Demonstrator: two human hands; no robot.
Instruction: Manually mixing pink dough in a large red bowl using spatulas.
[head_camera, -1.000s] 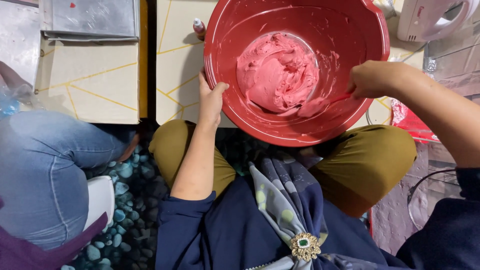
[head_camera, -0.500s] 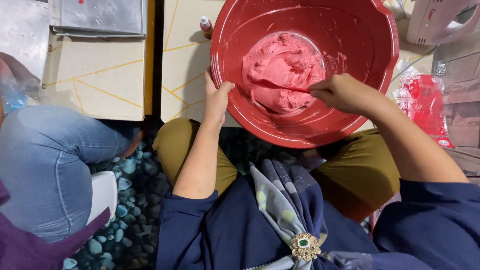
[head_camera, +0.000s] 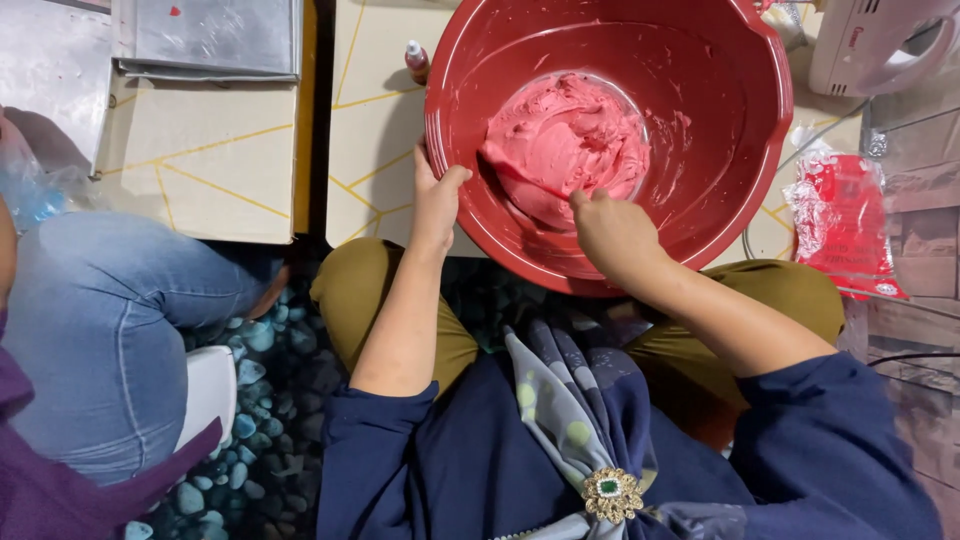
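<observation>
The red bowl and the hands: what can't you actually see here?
- Head view: any tool in the right hand is hidden by the hand itself.
- The red bowl top rim is cut off by the frame's edge.
- The pink batter near side is covered by that hand.
- The left hand fingers are hidden behind the rim.

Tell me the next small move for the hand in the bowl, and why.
Probably sweep the right hand up along the near wall of the bowl, folding the pink cream toward the middle. The cream sits heaped at the bottom, smears streak the walls, and the left hand grips the rim, steadying it.
</observation>
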